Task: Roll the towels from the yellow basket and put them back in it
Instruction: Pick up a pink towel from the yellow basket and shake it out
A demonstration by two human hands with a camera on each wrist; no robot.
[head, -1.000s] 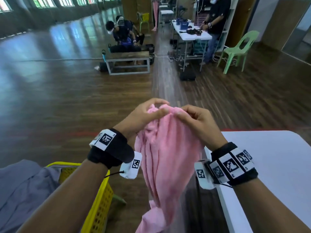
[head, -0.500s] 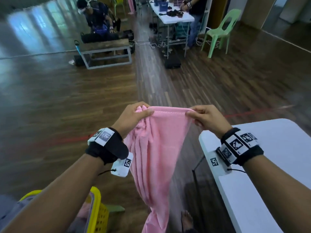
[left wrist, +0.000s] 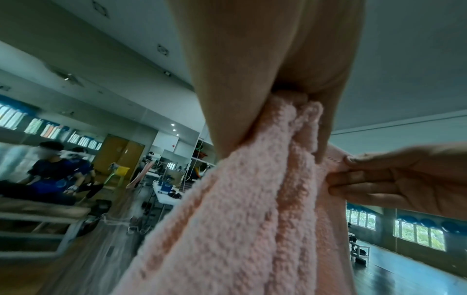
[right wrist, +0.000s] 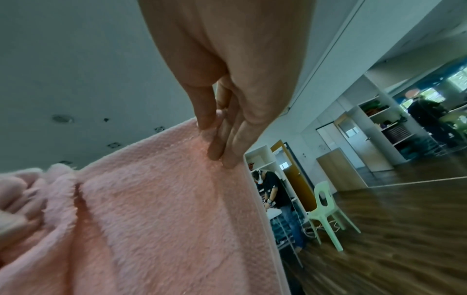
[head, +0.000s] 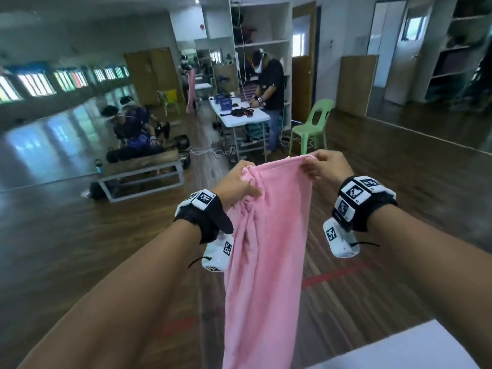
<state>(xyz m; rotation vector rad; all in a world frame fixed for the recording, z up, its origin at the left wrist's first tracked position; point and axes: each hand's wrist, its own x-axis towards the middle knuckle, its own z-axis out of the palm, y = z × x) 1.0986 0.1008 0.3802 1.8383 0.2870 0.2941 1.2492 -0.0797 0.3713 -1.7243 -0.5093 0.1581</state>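
Hanging between both, pink towel [head: 269,235] bunched in left hand [head: 235,186], right hand [head: 326,166] pinching its corner

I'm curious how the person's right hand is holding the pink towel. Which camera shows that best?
The right wrist view: the right hand pinches the pink towel at its top corner, thumb and fingertips plainly visible. The head view shows that grip from behind, knuckles hiding the fingertips, the left hand bunching the other end. The left wrist view catches the right hand's fingers at its edge.

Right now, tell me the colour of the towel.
Plain pink towel; head view shows it best.
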